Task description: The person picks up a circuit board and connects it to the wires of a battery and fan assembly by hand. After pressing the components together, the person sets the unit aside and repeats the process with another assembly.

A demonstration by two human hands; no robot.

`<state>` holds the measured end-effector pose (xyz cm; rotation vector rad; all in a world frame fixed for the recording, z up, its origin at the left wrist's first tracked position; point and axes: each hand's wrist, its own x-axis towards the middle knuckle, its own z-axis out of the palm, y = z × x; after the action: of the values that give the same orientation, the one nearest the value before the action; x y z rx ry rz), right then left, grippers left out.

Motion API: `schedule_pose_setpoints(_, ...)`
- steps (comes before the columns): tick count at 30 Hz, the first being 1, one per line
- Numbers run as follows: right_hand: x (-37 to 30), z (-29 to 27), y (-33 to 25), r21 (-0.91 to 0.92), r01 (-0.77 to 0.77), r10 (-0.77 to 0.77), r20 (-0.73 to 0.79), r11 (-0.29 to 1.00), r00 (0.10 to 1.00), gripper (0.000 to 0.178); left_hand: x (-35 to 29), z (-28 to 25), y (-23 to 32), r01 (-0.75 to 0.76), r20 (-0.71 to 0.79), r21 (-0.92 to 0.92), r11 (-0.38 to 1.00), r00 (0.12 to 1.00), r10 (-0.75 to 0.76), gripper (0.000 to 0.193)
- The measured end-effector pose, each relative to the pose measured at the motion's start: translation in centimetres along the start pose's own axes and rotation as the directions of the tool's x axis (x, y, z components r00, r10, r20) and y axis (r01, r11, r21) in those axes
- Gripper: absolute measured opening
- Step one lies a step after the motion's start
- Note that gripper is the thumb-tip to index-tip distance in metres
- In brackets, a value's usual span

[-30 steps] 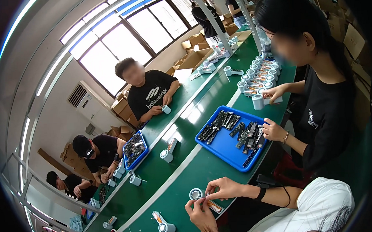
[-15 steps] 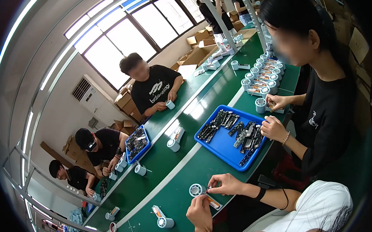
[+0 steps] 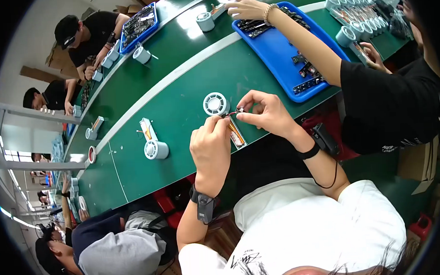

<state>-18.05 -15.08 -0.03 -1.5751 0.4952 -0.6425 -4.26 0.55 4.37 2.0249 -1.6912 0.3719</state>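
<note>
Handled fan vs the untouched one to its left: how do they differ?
The handled fan has its handle pointing down-right in the picture, the untouched fan up-left.
The left hand and right hand are at the handled fan, neither at the untouched fan.
Both: pale blue, round vented head, orange in the handle.

Two bare hands are working, a left hand (image 3: 210, 146) and a right hand (image 3: 268, 114), at one pale blue fan unit (image 3: 215, 104). One second unit (image 3: 156, 149) is lying to their left, and three single units (image 3: 205, 22) are sitting farther off. Two blue trays (image 3: 275, 61) are holding dark circuit boards (image 3: 308, 67); these, like the rowed units (image 3: 355, 26) at the right, are overlapping too much for a sure count. One black wrist device (image 3: 204, 208), one black band (image 3: 309, 152) and one beaded bracelet (image 3: 269, 13) are showing. At least four co-workers (image 3: 119, 242) are appearing.
</note>
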Motion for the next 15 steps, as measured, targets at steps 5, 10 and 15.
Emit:
schedule_pose_setpoints(5,-0.6,1.4,1.6,-0.018,-0.026,0.028,0.121,1.000,0.992,0.027,-2.3,0.5,0.0,0.093,0.046,0.147,0.985,0.994,-0.100,0.017)
schedule_pose_setpoints(10,-1.3,2.0,0.8,-0.077,-0.053,0.061,0.110,0.996,0.992,0.028,-3.5,0.6,-0.1,0.067,0.099,0.170,0.983,0.991,-0.084,0.022)
schedule_pose_setpoints(15,-1.4,2.5,0.0,-0.198,0.090,-0.072,0.094,0.976,0.993,0.030,-4.1,1.3,-1.1,0.065,0.126,0.129,0.990,0.989,-0.081,0.029)
